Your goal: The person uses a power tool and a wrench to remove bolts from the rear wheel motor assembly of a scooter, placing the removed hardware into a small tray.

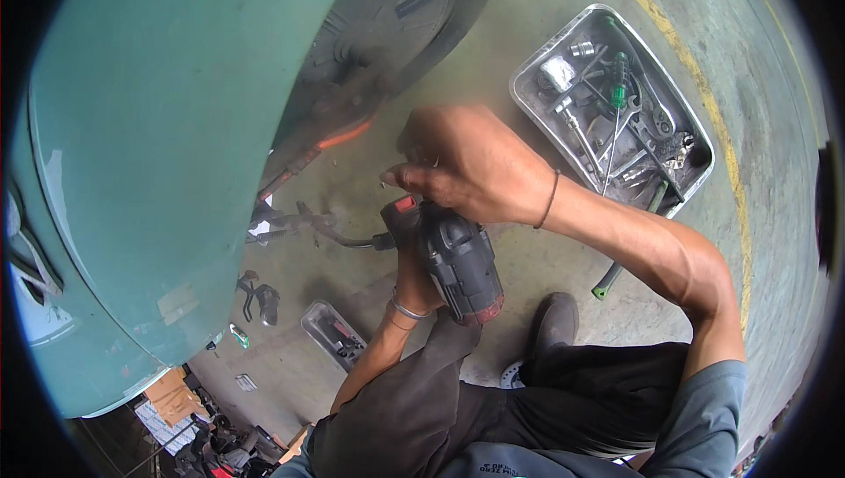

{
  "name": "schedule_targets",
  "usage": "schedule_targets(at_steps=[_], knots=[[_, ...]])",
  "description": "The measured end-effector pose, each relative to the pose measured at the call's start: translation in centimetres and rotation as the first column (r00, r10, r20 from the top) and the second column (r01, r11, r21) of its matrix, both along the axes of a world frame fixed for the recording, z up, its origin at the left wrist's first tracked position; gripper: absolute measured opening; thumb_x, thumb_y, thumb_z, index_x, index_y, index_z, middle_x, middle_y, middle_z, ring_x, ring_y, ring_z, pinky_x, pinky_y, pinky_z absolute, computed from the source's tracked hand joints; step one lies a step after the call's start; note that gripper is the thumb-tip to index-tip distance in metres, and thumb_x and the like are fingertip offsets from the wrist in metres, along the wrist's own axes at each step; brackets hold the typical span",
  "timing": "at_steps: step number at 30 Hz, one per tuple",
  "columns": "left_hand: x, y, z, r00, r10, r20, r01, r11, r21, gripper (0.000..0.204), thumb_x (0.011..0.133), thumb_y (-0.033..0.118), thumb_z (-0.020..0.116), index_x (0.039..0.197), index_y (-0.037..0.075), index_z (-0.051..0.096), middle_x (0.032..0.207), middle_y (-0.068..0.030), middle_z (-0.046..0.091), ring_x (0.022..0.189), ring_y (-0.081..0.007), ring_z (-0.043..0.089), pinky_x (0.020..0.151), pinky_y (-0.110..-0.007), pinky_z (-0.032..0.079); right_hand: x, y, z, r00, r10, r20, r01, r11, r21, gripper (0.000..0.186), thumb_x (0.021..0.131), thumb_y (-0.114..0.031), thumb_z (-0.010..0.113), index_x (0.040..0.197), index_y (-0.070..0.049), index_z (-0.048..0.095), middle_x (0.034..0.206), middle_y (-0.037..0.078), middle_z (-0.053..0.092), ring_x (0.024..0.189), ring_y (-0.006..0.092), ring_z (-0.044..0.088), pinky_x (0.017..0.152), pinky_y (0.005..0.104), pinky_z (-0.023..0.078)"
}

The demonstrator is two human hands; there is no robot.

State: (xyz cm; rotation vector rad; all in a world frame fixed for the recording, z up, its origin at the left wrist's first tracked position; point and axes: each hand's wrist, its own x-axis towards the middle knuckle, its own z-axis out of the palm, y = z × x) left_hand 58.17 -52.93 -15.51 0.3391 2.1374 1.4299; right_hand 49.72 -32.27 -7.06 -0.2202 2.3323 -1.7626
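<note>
A black impact wrench (462, 262) with a red rear end is held in front of my knees. My left hand (415, 271) is closed around its handle, and the tool hides most of the fingers. At the wrench's front end, my right hand (480, 165) is bent over with its fingers curled in and the thumb pressed toward them. Motion blurs those fingertips, and what they hold is hidden. A red patch (405, 204) shows on the black block at the handle's end.
A green vehicle panel (176, 152) fills the left, with a dusty wheel hub (370, 29) behind it. On the right lies a metal tray (525, 95) of wrenches, sockets and a green screwdriver (620, 82). A smaller tray (317, 337) and loose parts (264, 300) lie left of my legs.
</note>
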Motion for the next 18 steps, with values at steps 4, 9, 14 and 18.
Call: schedule_targets(at_steps=[4,9,14,18], knots=[[1.2,-2.5,-2.5,0.964,0.162,0.211,-0.184,0.979,0.089,0.047,0.079,0.035,0.070,0.116,0.010,0.056,0.106,-0.0073,0.058,0.107,-0.0221,0.053,0.096,-0.041,0.040,1.1,-1.5,0.7,0.998,-0.027,-0.062,0.018,0.991,-0.131,0.034,0.085,-0.024,0.068,0.096,0.008,0.064,0.078,0.025,0.065,0.080,0.0412,0.065,0.073,0.0444,0.051],[0.9,-0.4,-0.3,0.902,0.255,0.347,-0.404,0.780,0.478,0.031,0.085,0.019,0.063,0.112,0.008,0.051,0.102,-0.0038,0.056,0.098,-0.0162,0.055,0.085,-0.035,0.046,-2.2,0.8,0.0,0.963,-0.182,0.198,0.234,0.930,-0.285,0.037,0.092,-0.029,0.062,0.107,0.004,0.065,0.072,0.010,0.064,0.064,0.0155,0.058,0.062,0.0321,0.048],[-1.0,1.3,1.8,0.926,0.366,-0.096,-0.316,0.887,0.337,0.046,0.074,-0.018,0.066,0.104,0.010,0.047,0.090,-0.0003,0.054,0.086,-0.0112,0.055,0.076,-0.027,0.049,-4.5,1.7,-3.3,0.913,-0.286,0.291,0.366,0.891,-0.270,0.035,0.092,-0.024,0.060,0.114,0.004,0.063,0.087,0.009,0.066,0.071,0.0129,0.057,0.065,0.0278,0.049],[-1.5,-0.1,0.4,0.934,0.262,-0.245,-0.223,0.959,0.173,0.029,0.080,-0.003,0.067,0.101,0.009,0.051,0.093,-0.0002,0.055,0.088,-0.0137,0.054,0.082,-0.028,0.047,-2.9,1.0,-6.9,0.866,-0.212,0.452,0.329,0.924,-0.196,0.038,0.090,-0.024,0.060,0.117,0.003,0.061,0.090,0.011,0.067,0.072,0.0151,0.060,0.069,0.0289,0.050]])
